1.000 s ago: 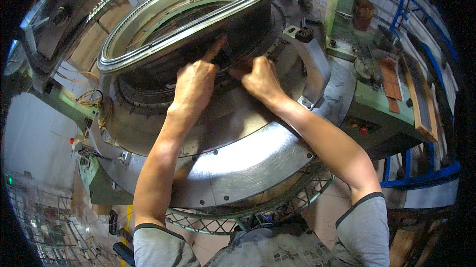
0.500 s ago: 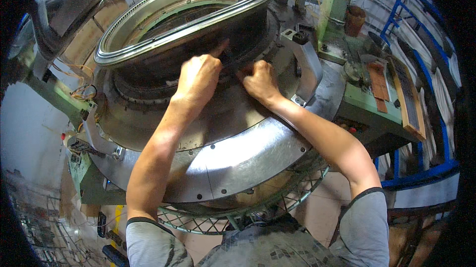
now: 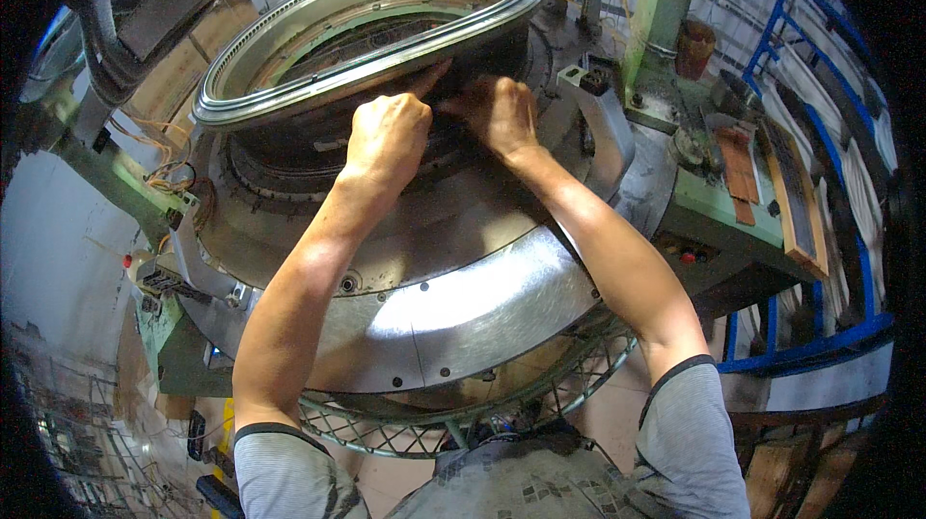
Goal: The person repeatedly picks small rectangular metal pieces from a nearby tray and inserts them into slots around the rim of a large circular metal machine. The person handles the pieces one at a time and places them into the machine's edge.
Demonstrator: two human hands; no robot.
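Note:
A large round machine fills the middle, with a shiny metal ring (image 3: 280,87) on top and a dark cylindrical wall (image 3: 318,138) beneath it. My left hand (image 3: 389,138) is mostly closed at that wall, one finger stretched up toward the underside of the ring. Close beside it, in shadow, my right hand (image 3: 505,117) has curled fingers near the wall; their tips are hard to see. Whatever either hand pinches, if anything, is hidden. Both forearms reach over the polished metal flange (image 3: 463,312).
A curved metal bracket (image 3: 603,128) rises right of my right hand. Beyond it a green ledge (image 3: 728,205) carries reddish-brown strips (image 3: 738,172) and a wood-framed panel (image 3: 793,191). A blue rack (image 3: 820,114) stands at far right. Green lattice (image 3: 386,432) runs below the flange.
My right hand has moved up and deeper into the shadow under the ring. My left hand has shifted only slightly up. The whole view has shifted a little.

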